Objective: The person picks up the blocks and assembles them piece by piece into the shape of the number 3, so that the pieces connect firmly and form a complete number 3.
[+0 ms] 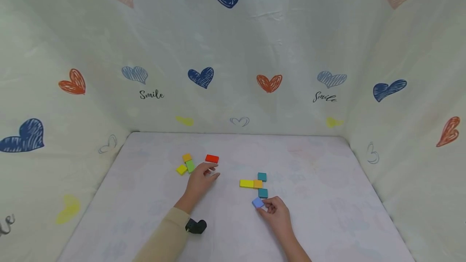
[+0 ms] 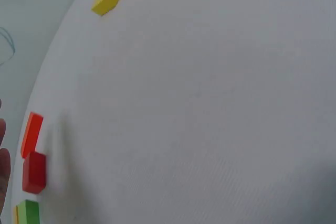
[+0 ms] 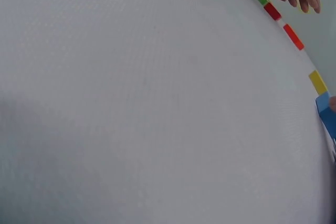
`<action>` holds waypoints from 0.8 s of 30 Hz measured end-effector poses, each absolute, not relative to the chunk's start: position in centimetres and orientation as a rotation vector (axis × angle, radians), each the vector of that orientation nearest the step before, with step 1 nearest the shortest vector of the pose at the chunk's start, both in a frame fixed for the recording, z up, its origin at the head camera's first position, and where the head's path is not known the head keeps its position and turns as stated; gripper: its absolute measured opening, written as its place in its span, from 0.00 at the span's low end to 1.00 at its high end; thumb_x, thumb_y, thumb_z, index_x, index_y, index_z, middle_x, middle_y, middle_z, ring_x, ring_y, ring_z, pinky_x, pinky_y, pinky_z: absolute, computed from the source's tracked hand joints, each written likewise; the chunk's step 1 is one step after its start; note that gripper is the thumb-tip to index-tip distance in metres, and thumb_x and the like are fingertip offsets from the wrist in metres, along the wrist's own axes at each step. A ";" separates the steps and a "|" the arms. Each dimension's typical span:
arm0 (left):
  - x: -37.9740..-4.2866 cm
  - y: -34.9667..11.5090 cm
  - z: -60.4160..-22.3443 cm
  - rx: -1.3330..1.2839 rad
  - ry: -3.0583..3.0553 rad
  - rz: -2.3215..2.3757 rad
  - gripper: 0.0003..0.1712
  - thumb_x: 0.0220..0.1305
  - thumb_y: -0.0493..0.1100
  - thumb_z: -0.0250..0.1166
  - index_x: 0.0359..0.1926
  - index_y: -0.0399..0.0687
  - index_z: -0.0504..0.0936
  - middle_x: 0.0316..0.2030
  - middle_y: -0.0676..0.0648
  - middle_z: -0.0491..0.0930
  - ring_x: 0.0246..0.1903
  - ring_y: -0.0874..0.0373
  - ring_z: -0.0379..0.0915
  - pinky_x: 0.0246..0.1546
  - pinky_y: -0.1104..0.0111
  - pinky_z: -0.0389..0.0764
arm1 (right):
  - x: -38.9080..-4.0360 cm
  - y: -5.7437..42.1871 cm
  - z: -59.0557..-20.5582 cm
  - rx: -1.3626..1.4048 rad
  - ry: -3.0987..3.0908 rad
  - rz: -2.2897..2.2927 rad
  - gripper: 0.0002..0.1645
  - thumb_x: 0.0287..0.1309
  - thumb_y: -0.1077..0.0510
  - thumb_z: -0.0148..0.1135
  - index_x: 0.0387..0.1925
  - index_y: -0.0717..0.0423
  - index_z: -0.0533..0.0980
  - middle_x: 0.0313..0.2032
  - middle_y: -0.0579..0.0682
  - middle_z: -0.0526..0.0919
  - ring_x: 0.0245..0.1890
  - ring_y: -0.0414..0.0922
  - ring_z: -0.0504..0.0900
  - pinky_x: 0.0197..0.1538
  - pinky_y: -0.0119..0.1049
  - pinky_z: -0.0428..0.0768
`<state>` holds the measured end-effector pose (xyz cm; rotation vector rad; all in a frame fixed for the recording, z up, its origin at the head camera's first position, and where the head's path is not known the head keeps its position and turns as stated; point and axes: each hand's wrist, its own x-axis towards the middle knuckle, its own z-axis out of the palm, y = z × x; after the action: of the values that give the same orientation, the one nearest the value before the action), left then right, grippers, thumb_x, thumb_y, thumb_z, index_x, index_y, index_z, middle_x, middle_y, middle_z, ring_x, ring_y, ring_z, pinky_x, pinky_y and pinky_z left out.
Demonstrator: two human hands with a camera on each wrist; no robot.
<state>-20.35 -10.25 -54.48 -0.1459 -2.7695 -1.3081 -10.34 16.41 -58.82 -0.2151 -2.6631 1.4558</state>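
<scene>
My left hand [image 1: 202,180] is above the table with fingers loosely extended and apart, holding nothing. Just past its fingertips lies a red block [image 1: 212,158]. A darker red block [image 2: 34,172] shows beside it in the left wrist view; the hand hides that one from the head view. With thumb and fingers, my right hand [image 1: 278,213] pinches a blue block [image 1: 257,202], turned at an angle. Right above that block lies a teal block [image 1: 263,193], followed by an orange block [image 1: 258,184] joined to a long yellow block [image 1: 246,183], and another teal block [image 1: 262,177].
Left of my left hand, a green block [image 1: 190,166] lies against a small orange block [image 1: 187,157] and a yellow block [image 1: 181,169]. A black strap-like wrist device [image 1: 195,226] sits at the left sleeve. Fabric walls with printed hearts enclose the white table [image 1: 327,213].
</scene>
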 end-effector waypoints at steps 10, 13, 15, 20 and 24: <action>-21.5 -15.8 -53.6 -0.116 -2.814 -1.204 0.19 0.60 0.41 0.70 0.53 0.44 0.82 0.44 0.46 0.79 0.47 0.48 0.71 0.50 0.54 0.76 | -10.4 16.4 -58.9 -0.195 -2.649 1.448 0.14 0.44 0.63 0.77 0.36 0.56 0.83 0.28 0.43 0.74 0.27 0.39 0.70 0.30 0.28 0.73; -21.9 -16.8 -54.1 -0.117 -2.837 -1.107 0.19 0.60 0.41 0.70 0.53 0.44 0.82 0.45 0.44 0.79 0.50 0.46 0.69 0.52 0.52 0.74 | -10.4 16.6 -59.0 -0.180 -2.650 1.442 0.14 0.44 0.64 0.77 0.36 0.56 0.83 0.28 0.43 0.74 0.27 0.38 0.70 0.30 0.28 0.74; -22.1 -17.2 -54.5 -0.110 -2.850 -1.057 0.20 0.59 0.41 0.71 0.53 0.44 0.82 0.47 0.42 0.79 0.52 0.44 0.68 0.53 0.52 0.73 | -10.4 16.6 -59.0 -0.184 -2.652 1.449 0.14 0.44 0.63 0.77 0.36 0.56 0.83 0.28 0.43 0.74 0.27 0.38 0.71 0.30 0.28 0.74; -22.6 -17.4 -55.0 -0.029 -2.906 -0.972 0.22 0.57 0.44 0.72 0.53 0.44 0.82 0.52 0.38 0.75 0.54 0.41 0.65 0.53 0.48 0.71 | -10.4 16.6 -59.1 -0.188 -2.652 1.458 0.15 0.44 0.63 0.77 0.37 0.56 0.83 0.29 0.43 0.74 0.27 0.38 0.71 0.30 0.27 0.74; -22.8 -17.4 -55.4 0.035 -2.943 -0.902 0.24 0.56 0.47 0.73 0.53 0.44 0.83 0.52 0.35 0.72 0.54 0.38 0.63 0.49 0.45 0.69 | -10.4 16.6 -59.1 -0.171 -2.634 1.457 0.14 0.44 0.63 0.77 0.36 0.56 0.83 0.28 0.43 0.74 0.27 0.38 0.71 0.30 0.27 0.74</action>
<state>-22.76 -17.36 -55.40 0.0355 -2.9433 -0.9022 -10.42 16.65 -59.15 -0.1712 -2.6345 1.4568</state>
